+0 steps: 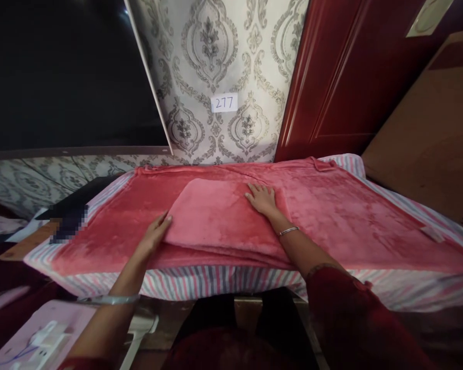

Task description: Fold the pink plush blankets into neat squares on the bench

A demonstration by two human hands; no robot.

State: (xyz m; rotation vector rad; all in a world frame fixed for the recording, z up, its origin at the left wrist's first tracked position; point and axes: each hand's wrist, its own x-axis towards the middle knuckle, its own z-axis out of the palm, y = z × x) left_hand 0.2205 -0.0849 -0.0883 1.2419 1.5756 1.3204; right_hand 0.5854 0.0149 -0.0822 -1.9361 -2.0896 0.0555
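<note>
A folded pink plush blanket (216, 216) lies on a wider spread of the same pink plush fabric (332, 221), its layered front edge facing me. My right hand (262, 199) rests flat on its upper right part, fingers spread. At its left edge is my left hand (154, 235), fingers stretched out and the thumb touching the side. Whether any fingertips reach under that edge is hidden. Striped cloth (216, 281) in pink, grey and white shows beneath the spread fabric and hangs down in front.
A large dark screen (69, 77) stands at the back left, beside patterned wallpaper (212, 46) bearing a paper marked 277 (224, 103). A dark red door (339, 72) and a cardboard box (432, 123) are at right. A white power strip (48, 341) lies on a pink surface at lower left.
</note>
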